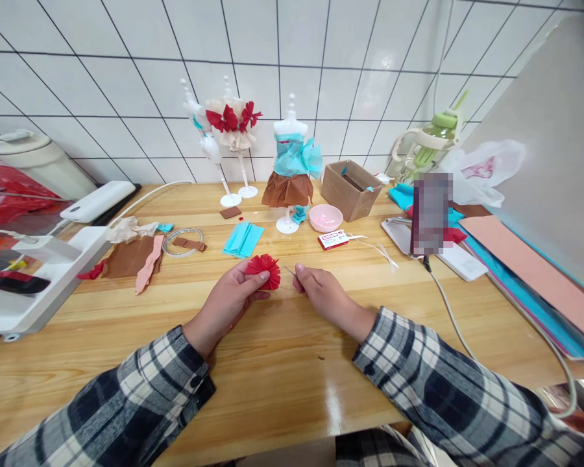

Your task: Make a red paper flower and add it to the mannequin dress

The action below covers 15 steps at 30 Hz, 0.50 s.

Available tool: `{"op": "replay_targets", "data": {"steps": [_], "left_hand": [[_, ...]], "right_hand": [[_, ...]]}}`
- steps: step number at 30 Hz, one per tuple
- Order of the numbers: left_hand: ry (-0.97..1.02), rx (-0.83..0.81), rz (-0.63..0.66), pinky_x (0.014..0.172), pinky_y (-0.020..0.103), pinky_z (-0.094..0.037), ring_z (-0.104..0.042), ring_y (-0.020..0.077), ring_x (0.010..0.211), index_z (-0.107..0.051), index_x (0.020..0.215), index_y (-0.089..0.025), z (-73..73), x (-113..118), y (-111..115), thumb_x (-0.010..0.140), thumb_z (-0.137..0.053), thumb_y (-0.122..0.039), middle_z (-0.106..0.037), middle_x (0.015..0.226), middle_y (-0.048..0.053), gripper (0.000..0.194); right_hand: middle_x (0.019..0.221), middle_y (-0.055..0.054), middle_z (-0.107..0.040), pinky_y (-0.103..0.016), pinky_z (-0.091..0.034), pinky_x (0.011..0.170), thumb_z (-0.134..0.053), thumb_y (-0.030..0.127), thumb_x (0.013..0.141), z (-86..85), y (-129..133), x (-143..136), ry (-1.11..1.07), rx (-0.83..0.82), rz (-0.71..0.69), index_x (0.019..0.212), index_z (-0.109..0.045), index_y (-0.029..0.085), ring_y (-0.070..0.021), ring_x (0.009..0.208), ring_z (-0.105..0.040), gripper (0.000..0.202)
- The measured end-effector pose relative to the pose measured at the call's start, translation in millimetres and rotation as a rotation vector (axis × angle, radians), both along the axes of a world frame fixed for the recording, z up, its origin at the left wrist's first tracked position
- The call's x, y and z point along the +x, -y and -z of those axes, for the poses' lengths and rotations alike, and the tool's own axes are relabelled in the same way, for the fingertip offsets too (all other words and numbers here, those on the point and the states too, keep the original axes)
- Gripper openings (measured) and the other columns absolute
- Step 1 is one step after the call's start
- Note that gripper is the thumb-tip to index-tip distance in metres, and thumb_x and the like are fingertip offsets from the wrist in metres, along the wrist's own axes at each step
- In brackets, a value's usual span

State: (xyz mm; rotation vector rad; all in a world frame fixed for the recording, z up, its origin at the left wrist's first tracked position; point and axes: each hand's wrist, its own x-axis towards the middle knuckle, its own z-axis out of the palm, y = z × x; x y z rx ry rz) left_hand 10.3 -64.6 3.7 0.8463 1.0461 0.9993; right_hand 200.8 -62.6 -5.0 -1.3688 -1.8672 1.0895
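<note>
A round, pleated red paper flower [267, 271] is pinched between the thumb and fingers of my left hand [231, 292]. Just to its right, my right hand [324, 288] grips a thin needle [289, 270] whose tip points left, apart from the flower. Beyond my hands lie a folded turquoise paper piece [243, 239] and a small red-and-white packet [333, 240] with white strands beside it. A mannequin [292, 155] in a turquoise top and brown skirt stands behind them.
At the back are two more mannequins [239, 130], a pink bowl [326, 218] and a cardboard box [351, 190]. A power strip [53, 279], paper scraps [129, 258] and a tape roll [183, 242] lie left. A propped phone [431, 214], its cable and paper sheets [535, 259] are right.
</note>
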Motion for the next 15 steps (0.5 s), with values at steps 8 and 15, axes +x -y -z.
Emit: {"op": "replay_targets", "data": {"steps": [8,15], "left_hand": [[-0.017,0.043,0.102,0.063,0.022,-0.049,-0.064,0.0139,0.075,-0.063,0.095,-0.018,3.8,-3.0,-0.1,0.070,-0.075,-0.027,-0.072,0.089,0.003,0.029],[-0.071,0.069,0.119,0.064,0.024,-0.047,-0.064,0.0157,0.075,-0.064,0.096,-0.019,5.5,-3.9,-0.3,0.068,-0.076,-0.030,-0.071,0.088,0.002,0.033]], "right_hand": [[0.059,0.006,-0.044,-0.021,-0.031,0.051,-0.062,0.043,0.075,-5.0,-0.5,-1.2,-0.233,-0.233,0.022,0.092,-0.062,0.016,-0.0070,0.050,-0.037,0.032],[0.059,0.006,-0.047,-0.020,-0.033,0.051,-0.064,0.042,0.073,-0.5,-0.9,-2.6,-0.263,-0.261,0.055,0.088,-0.065,0.014,-0.0065,0.051,-0.037,0.031]]}}
